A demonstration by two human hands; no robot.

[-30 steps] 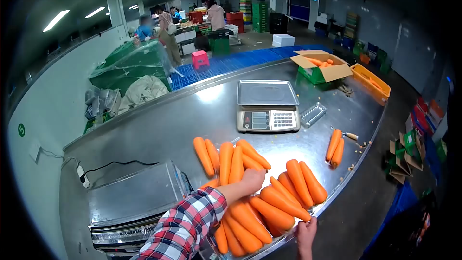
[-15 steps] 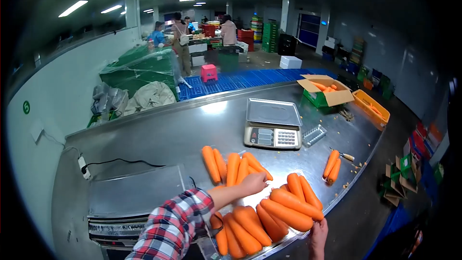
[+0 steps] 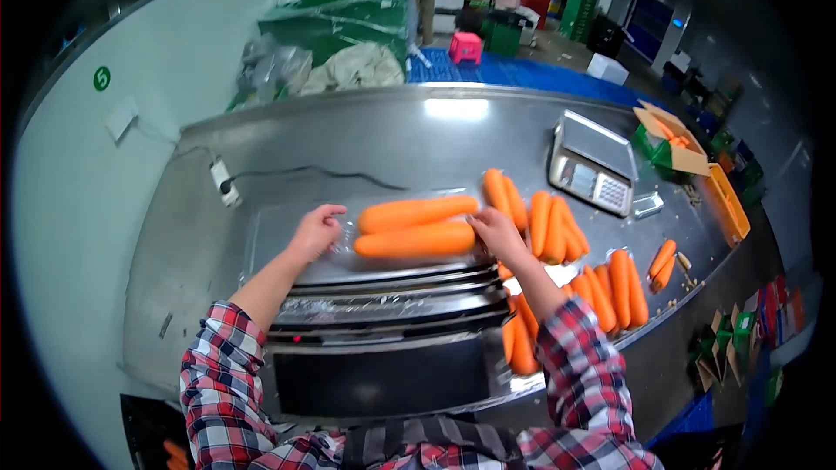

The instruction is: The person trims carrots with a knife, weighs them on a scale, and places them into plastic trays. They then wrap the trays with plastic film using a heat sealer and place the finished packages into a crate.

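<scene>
Two large carrots (image 3: 416,239) lie side by side between my hands, above the flat top of a wrapping machine (image 3: 383,305). Clear plastic shows faintly around them, seemingly a tray, but its edges are blurred. My right hand (image 3: 498,233) has its fingers closed at the right end of the carrots, on the tray's edge. At the other end, my left hand (image 3: 318,231) is beside the clear plastic with its fingers partly spread. Whether it touches the plastic is hard to see. Right of the machine, more carrots (image 3: 553,226) lie in groups.
A weighing scale (image 3: 595,165) stands on the metal table (image 3: 348,135). Behind my left hand, a black cable runs from a power strip (image 3: 225,183). Farther right are a box of carrots (image 3: 670,139) and an orange crate (image 3: 727,204). People stand in the background.
Both hands have moved left to the wrapping machine, with two carrots now between them. My left hand has left the carrot groups. The view has turned left and down.
</scene>
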